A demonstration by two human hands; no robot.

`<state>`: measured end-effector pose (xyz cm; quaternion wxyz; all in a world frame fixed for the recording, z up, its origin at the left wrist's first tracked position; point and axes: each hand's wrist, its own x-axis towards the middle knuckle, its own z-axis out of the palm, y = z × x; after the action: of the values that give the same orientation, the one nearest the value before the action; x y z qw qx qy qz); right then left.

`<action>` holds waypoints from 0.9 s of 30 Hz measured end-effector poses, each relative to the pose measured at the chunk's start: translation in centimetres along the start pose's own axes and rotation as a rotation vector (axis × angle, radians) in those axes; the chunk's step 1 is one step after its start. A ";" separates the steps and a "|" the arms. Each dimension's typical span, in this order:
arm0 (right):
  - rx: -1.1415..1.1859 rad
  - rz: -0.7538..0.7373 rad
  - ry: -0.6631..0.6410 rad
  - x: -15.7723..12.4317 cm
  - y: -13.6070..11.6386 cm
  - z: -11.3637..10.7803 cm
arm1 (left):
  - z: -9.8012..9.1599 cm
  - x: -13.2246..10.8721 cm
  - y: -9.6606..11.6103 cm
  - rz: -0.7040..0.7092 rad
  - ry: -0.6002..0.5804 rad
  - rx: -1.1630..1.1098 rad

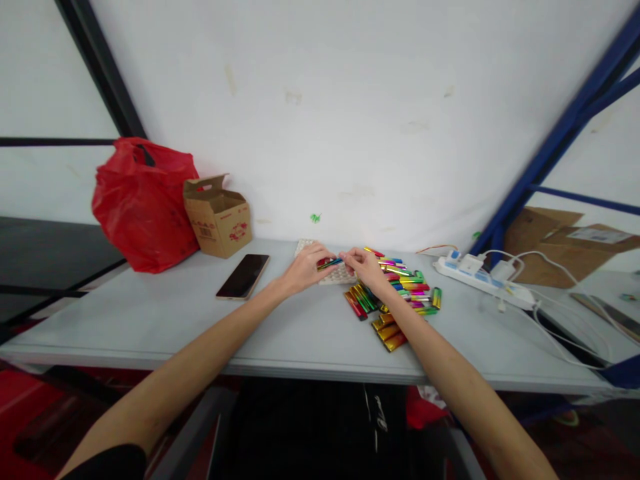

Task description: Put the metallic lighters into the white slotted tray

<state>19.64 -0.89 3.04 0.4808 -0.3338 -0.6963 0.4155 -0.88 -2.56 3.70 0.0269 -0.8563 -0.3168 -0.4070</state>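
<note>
My left hand (304,267) and my right hand (366,265) meet over a white perforated tray (335,275) near the back of the grey table (150,320). Both pinch the ends of a few shiny coloured sticks (330,263), held level above the tray. A heap of similar metallic sticks (407,283), red, green, gold and pink, lies just right of my right hand. More gold ones (389,331) rest under my right forearm.
A dark phone (243,276) lies left of my left hand. Behind it stand an open cardboard box (218,215) and a red plastic bag (143,203). A white power strip (480,272) with cables lies at the right, by a blue rack (560,140).
</note>
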 end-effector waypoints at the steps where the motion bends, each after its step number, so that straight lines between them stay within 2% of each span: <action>1: 0.006 -0.003 0.007 0.1 0.0 -0.1 | -0.1 0.0 0.0 -0.007 0.011 -0.005; 6: 0.112 0.055 0.086 0.6 0.2 -0.5 | -0.4 0.1 0.4 -0.055 0.069 -0.033; 12: 0.089 0.060 0.125 0.8 0.2 -1.2 | -1.0 0.1 -0.1 -0.144 0.125 -0.060; 18: 0.000 0.011 0.094 0.8 0.8 -1.3 | -2.0 -0.1 -1.6 -0.101 0.028 -0.015; 22: -0.070 -0.004 0.092 0.9 1.2 -1.4 | -2.1 -0.2 -2.1 -0.111 -0.016 -0.089; 27: -0.104 -0.024 0.087 0.8 1.0 -1.4 | -1.9 -0.1 -1.8 -0.105 -0.085 -0.209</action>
<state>20.82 0.61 2.71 0.4973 -0.3679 -0.6994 0.3581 -3.26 -1.72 4.53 -0.0974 -0.8531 -0.3177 -0.4022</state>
